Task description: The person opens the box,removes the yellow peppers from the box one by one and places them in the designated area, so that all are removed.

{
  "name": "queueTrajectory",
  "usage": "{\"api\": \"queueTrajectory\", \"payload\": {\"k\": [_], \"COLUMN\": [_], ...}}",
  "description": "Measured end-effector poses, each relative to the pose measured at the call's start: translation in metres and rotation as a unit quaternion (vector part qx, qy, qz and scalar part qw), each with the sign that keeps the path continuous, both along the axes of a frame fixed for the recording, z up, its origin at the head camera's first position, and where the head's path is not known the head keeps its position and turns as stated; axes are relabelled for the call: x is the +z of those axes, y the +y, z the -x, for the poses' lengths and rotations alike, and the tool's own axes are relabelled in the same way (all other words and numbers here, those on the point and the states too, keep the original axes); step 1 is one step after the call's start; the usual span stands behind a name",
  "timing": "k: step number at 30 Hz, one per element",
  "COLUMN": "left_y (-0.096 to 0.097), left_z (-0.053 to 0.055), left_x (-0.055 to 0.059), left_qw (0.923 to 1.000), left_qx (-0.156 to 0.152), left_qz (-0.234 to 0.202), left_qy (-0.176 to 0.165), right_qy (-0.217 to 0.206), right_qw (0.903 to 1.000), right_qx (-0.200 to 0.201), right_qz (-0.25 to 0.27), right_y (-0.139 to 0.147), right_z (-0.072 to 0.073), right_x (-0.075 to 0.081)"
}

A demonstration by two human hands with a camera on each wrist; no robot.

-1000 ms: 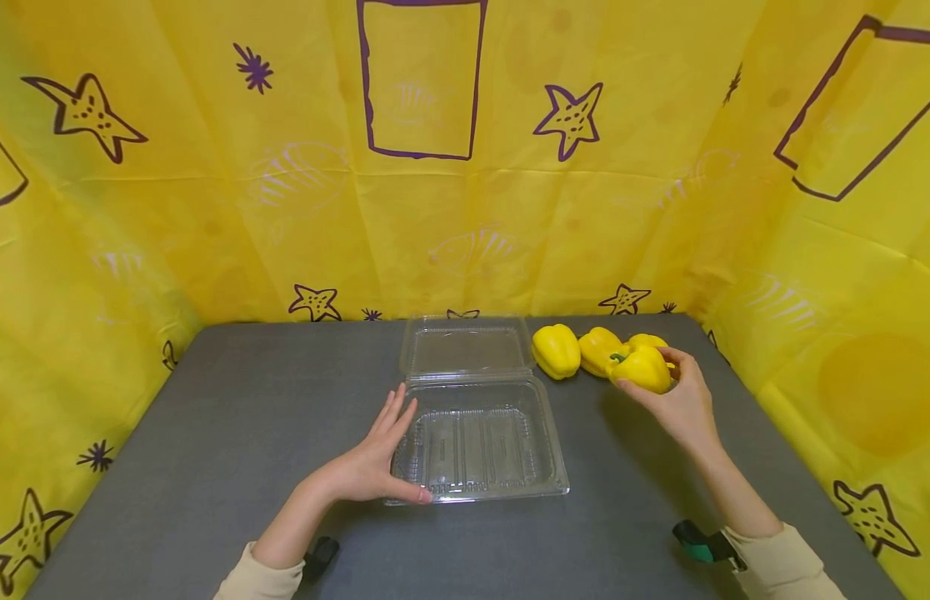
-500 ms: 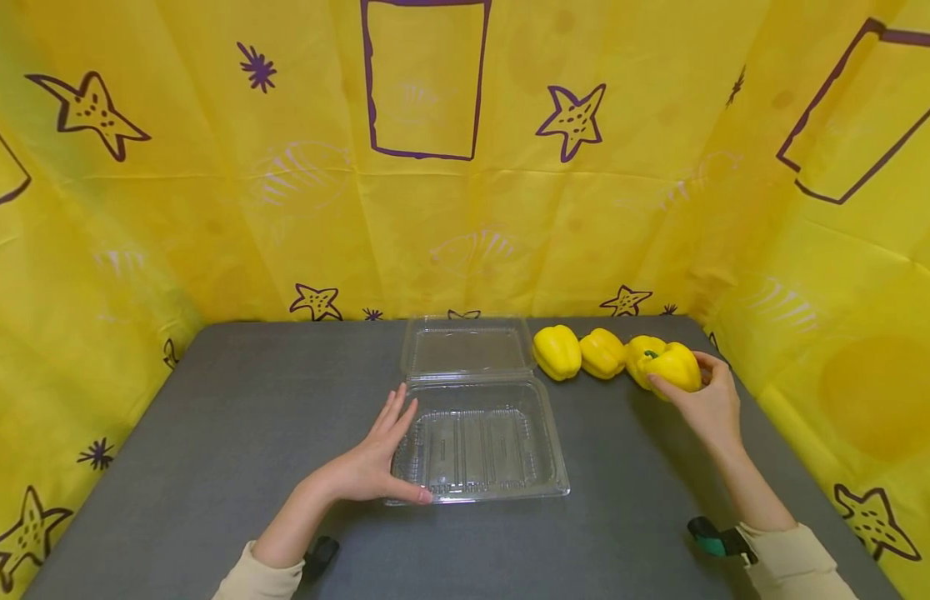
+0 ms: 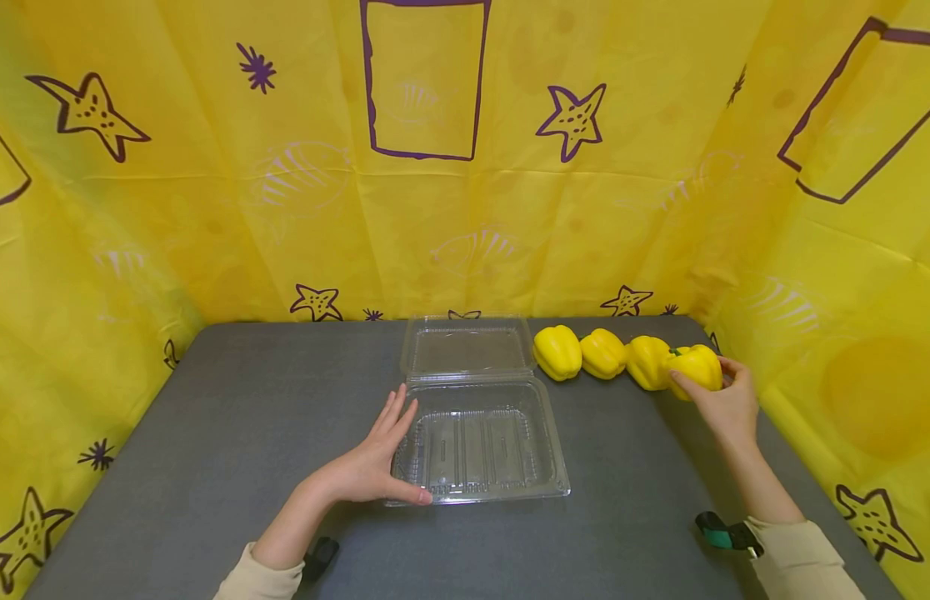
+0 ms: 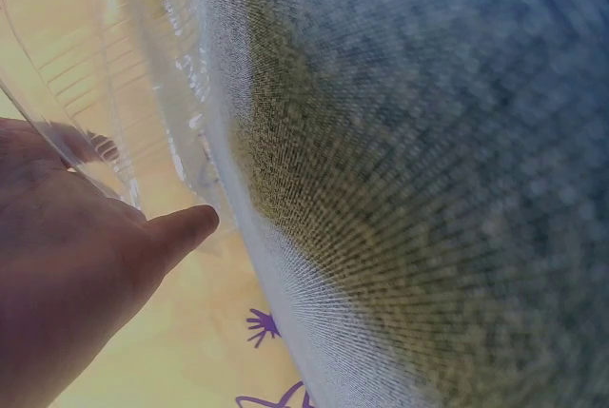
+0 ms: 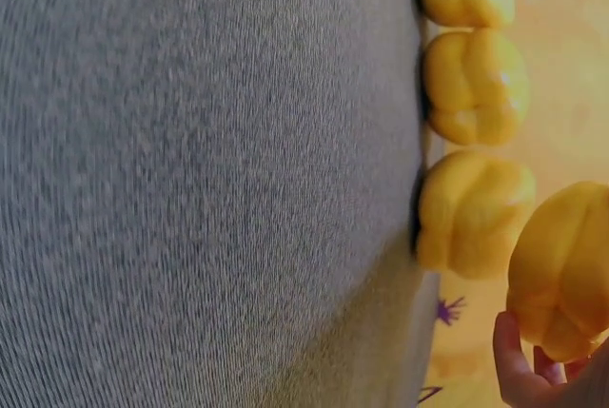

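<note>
My right hand [image 3: 729,408] grips a yellow bell pepper [image 3: 697,367] between thumb and fingers at the far right of the table. In the right wrist view this held pepper [image 5: 566,265] appears raised above the cloth. Three more yellow bell peppers sit in a row to its left: the nearest pepper [image 3: 647,363], the middle pepper [image 3: 603,353] and the leftmost pepper [image 3: 557,352]. A clear plastic clamshell container [image 3: 557,450] lies opened flat. My left hand [image 3: 363,467] rests on its left side, fingers extended and thumb on the front rim.
The container's lid [image 3: 465,372] lies folded back toward the rear edge, close beside the leftmost pepper. Grey cloth covers the table [image 3: 247,417]. A yellow patterned curtain [image 3: 465,208] encloses the back and both sides.
My right hand has carried its pepper rightward, past the others, to the right end of the row. The row's rightmost standing pepper is now largely uncovered. My left hand and the container have stayed put.
</note>
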State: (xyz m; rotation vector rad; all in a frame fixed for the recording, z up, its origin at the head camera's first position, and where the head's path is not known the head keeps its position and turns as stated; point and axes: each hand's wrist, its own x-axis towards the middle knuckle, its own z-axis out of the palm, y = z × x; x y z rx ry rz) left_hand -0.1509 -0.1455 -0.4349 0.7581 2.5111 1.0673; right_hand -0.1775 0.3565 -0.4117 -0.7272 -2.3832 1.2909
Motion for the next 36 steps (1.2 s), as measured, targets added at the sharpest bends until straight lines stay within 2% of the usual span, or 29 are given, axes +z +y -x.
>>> {"api": "queueTrajectory", "payload": {"k": [12,24,36], "left_y": [-0.001,-0.001,0.000], "left_z": [0.000,0.000,0.001], "left_x": [-0.001,-0.001,-0.003], "left_qw": [1.0000,1.0000,1.0000], "left_qx": [0.000,0.000,0.000], "left_qz": [0.004,0.001,0.002], "left_qy": [0.003,-0.004,0.001], "right_qy": [0.003,-0.015,-0.035], "right_qw": [0.9984,0.9970,0.9982], "right_qx": [-0.032,-0.047,-0.046], "right_qz": [0.046,0.059,0.017], "right_y": [0.014,0.027,0.038], "right_z": [0.006,0.013,0.019], "right_x": [-0.004,-0.012,-0.023]}}
